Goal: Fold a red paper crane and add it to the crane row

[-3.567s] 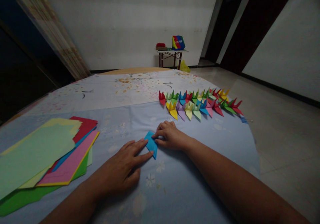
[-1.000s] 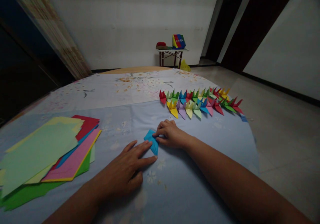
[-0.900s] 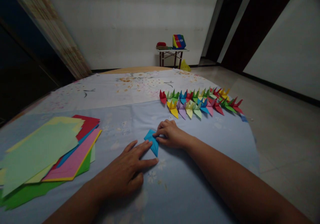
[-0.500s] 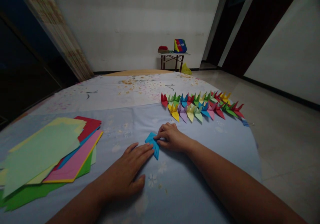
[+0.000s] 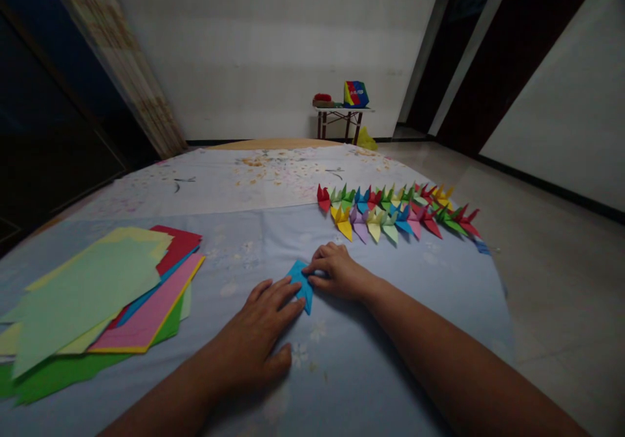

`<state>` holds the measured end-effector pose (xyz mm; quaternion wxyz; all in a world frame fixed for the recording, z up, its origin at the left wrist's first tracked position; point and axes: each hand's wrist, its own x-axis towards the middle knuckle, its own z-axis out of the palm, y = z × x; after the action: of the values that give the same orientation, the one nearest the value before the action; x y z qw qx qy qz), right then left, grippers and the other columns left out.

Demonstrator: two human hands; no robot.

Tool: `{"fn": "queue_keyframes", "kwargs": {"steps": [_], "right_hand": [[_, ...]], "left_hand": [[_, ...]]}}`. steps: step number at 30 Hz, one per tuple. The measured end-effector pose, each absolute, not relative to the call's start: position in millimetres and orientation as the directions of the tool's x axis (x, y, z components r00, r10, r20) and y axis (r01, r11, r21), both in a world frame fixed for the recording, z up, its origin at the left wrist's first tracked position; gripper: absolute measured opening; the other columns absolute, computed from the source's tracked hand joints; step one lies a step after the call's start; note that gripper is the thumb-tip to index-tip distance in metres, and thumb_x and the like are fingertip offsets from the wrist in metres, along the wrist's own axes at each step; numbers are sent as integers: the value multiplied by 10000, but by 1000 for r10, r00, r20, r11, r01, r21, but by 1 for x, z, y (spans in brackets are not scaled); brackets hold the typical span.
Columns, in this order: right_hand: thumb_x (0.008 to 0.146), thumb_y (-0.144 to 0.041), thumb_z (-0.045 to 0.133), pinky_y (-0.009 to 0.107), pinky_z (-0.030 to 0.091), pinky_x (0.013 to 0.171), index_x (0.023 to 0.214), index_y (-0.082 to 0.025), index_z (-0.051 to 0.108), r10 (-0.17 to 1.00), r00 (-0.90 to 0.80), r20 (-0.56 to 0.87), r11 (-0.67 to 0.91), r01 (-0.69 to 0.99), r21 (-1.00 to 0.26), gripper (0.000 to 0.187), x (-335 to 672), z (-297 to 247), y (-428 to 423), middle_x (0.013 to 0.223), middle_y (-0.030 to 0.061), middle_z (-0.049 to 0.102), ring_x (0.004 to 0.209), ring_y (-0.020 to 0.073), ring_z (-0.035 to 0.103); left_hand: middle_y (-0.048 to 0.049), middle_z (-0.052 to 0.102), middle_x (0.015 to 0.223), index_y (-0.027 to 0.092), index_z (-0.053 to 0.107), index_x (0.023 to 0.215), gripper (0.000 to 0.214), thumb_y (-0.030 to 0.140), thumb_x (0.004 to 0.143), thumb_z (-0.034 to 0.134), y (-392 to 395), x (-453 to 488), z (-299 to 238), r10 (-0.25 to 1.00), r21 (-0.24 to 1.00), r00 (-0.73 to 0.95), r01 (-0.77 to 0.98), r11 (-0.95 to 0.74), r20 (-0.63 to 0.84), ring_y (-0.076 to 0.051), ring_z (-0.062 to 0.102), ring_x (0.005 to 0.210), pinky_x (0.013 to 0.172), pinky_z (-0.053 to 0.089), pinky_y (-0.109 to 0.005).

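Observation:
A small folded blue paper (image 5: 300, 279) lies on the pale blue cloth (image 5: 342, 359) in front of me. My left hand (image 5: 256, 333) lies flat with its fingers stretched out, and the fingertips press down on the paper's left side. My right hand (image 5: 336, 271) has its fingers curled and pinches the paper's right edge against the cloth. Most of the paper shows between the two hands.
A fanned stack of coloured sheets (image 5: 92, 300) lies at the left. Two rows of several folded coloured paper cranes (image 5: 395, 212) sit at the far right, near the table's round edge. A small side table (image 5: 342, 114) with things on it stands by the far wall.
The view has tilted and drifted a little. My left fingers have slid slightly along the blue paper and drawn together. My right hand keeps its pinch in the same spot.

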<state>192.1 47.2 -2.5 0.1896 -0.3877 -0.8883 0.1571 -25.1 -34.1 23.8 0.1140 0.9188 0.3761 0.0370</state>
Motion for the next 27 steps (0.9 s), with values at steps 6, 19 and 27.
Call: {"fn": "queue_keyframes", "kwargs": {"steps": [6, 19, 27], "right_hand": [[784, -314, 619, 347, 279, 817, 1072, -245, 623, 774, -603, 195, 614, 637, -466, 296, 192, -3, 48, 937, 52, 565, 920, 194, 447], [784, -321, 624, 345, 299, 824, 1011, -245, 640, 784, -585, 205, 602, 639, -478, 239, 192, -2, 47, 929, 42, 585, 925, 190, 471], [751, -306, 663, 311, 318, 804, 860, -230, 674, 798, -576, 177, 570, 626, -532, 132, 191, -2, 55, 864, 22, 604, 883, 174, 502]], "left_hand": [[-124, 280, 1451, 234, 410, 1279, 618, 187, 673, 522, -36, -21, 23, 735, 239, 677, 720, -652, -36, -320, 227, 1324, 1051, 184, -560], [-137, 309, 1434, 223, 463, 1193, 522, 184, 673, 495, -35, -11, 27, 773, 243, 632, 758, -605, -46, -323, 250, 1312, 1027, 172, -558], [-148, 308, 1435, 200, 458, 1207, 529, 193, 679, 491, -37, -9, 25, 784, 240, 617, 772, -589, -61, -321, 215, 1328, 1045, 141, -552]]}}
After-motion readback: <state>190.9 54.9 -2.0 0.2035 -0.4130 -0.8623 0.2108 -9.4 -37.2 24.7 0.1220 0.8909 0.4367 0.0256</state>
